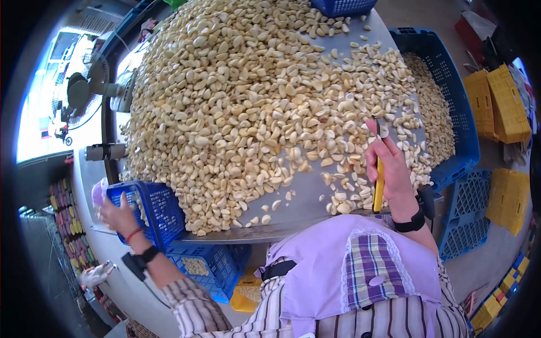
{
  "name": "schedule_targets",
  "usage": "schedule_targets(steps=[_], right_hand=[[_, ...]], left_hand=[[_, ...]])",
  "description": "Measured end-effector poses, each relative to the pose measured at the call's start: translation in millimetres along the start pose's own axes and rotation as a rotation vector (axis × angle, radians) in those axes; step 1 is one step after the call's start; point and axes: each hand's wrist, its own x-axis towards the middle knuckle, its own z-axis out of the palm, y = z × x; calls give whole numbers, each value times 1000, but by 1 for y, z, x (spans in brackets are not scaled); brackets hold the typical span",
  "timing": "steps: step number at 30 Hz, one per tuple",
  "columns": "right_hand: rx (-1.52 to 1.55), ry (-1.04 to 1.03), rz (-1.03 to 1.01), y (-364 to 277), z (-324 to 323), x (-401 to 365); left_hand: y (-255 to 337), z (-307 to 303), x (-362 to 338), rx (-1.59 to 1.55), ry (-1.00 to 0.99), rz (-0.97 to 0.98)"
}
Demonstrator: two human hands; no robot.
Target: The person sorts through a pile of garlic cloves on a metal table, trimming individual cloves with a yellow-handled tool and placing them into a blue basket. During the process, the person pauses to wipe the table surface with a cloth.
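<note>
A yellow-handled knife (379,186) is gripped in my right hand (389,166), its short blade pointing away from me over the garlic. Peeled garlic cloves (236,107) lie in a wide heap on the metal table (293,197), with loose ones around my right hand. Far to the left, my left hand (119,217) reaches over the outer side of a blue basket (166,214), fingers apart near its rim. A few pale cloves show inside that basket. Something light purple (100,192) sits right by the left fingertips.
A large blue crate (470,135) full of cloves stands along the table's right side. Another blue basket (205,270) and a yellow container (245,293) sit below the front edge. A fan (84,84) is at the left. Yellow crates (507,107) stand at the right.
</note>
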Motion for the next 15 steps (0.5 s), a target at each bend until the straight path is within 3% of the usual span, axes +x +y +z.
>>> schedule_targets(steps=[1, 2, 3, 4, 6, 8, 12, 14, 15], right_hand=[[-41, 4, 25, 1, 2, 1], [-85, 6, 49, 3, 6, 3], [-107, 5, 42, 5, 10, 3], [-107, -4, 44, 8, 14, 3], [-171, -73, 72, 15, 17, 2], [-215, -103, 63, 21, 21, -2], [-523, -211, 34, 19, 34, -8], [-722, -336, -118, 30, 36, -5], [-774, -376, -256, 34, 42, -2]], left_hand=[[1, 14, -4, -182, 232, 248], [39, -21, -27, -467, 191, 312], [63, -31, -48, -788, -1, 274], [94, -61, -74, -848, -252, 211], [143, -78, -126, -1088, -438, 338], [177, -59, -164, -1089, -322, 576], [193, -56, -185, -1142, -424, 488], [189, -66, -188, -1536, -927, 104], [189, -71, -191, -1661, -1103, 3]])
